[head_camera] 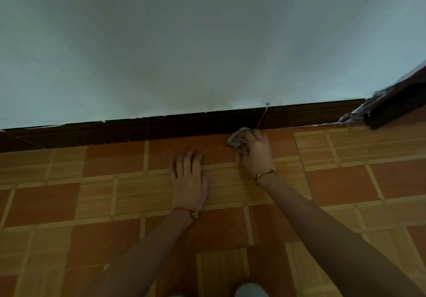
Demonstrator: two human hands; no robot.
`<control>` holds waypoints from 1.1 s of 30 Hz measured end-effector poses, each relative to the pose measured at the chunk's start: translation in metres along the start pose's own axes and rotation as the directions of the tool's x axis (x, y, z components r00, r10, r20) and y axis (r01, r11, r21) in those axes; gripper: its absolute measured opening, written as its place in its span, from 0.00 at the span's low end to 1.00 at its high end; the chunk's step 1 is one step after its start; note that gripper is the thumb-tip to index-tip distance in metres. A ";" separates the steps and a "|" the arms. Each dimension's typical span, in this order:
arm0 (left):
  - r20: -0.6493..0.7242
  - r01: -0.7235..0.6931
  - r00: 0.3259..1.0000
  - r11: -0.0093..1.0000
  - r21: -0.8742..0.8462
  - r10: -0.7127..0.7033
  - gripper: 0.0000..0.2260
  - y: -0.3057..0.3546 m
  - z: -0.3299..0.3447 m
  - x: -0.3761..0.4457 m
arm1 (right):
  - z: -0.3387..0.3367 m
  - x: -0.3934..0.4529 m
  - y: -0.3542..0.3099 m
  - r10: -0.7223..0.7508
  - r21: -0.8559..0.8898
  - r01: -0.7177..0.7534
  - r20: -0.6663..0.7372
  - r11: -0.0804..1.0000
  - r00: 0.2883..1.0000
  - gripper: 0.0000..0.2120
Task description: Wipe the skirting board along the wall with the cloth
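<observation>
A dark brown skirting board [161, 127] runs along the foot of a pale grey-blue wall [184, 43], from the left edge to a door frame at the right. My right hand [257, 152] grips a crumpled grey cloth [237, 138] and holds it at the base of the skirting board, where board and floor meet. My left hand [190, 176] lies flat on the floor tiles with its fingers straight, a little in front of the board and to the left of the cloth.
The floor [103, 193] is orange and tan tiles with pale striped bands. A dark door frame [391, 105] with white paint smears stands at the right end of the board. A thin wire or crack [262, 116] crosses the board just above the cloth.
</observation>
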State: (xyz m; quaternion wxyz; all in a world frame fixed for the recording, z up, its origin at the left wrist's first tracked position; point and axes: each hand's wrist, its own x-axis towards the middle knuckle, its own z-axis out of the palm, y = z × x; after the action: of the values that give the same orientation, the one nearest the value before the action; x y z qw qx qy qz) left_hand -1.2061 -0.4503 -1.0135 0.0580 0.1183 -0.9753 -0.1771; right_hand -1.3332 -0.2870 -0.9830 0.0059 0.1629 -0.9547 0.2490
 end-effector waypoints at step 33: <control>-0.007 -0.056 0.998 0.998 0.015 0.056 0.22 0.007 0.018 0.008 | -0.038 0.008 0.075 0.202 0.013 -0.202 -0.139 0.979 0.970 0.17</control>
State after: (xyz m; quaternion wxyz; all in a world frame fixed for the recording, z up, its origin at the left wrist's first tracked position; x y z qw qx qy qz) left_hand -1.2185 -0.4397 -1.0267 0.0659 0.0919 -0.9793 -0.1679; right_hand -1.3670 -0.2094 -0.9842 0.0472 0.0471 -0.9637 0.2585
